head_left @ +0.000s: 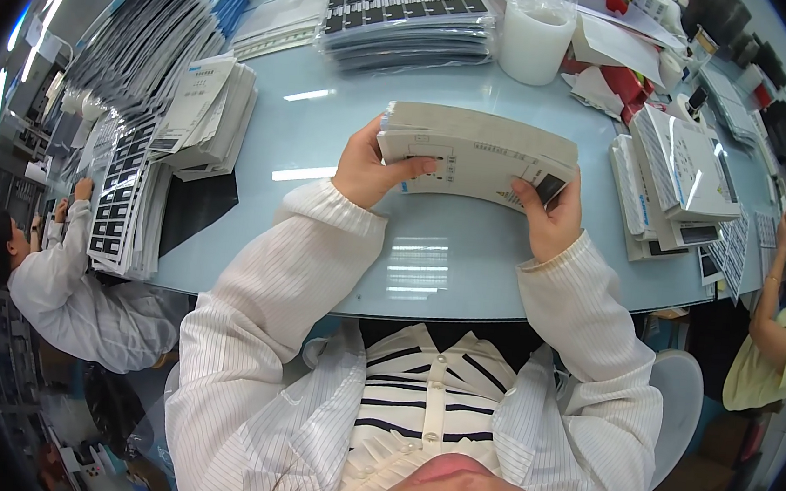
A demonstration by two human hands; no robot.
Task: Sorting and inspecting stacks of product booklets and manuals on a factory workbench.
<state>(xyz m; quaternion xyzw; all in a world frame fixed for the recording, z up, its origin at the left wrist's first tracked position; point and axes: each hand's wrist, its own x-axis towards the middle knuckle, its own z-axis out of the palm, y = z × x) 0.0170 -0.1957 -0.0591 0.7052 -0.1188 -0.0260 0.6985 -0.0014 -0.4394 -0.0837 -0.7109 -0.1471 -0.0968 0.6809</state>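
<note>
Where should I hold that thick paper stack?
Probably by its left and right ends, one hand from each side: the paper stack is long and looks bowed. The left hand and right hand grip there, thumbs on its near face.

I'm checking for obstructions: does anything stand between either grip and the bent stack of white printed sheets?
Nothing visible does. The left grip and right grip hold the bent stack of white printed sheets at its ends, touching it directly. White printed paper piles stand apart on both sides.
</note>
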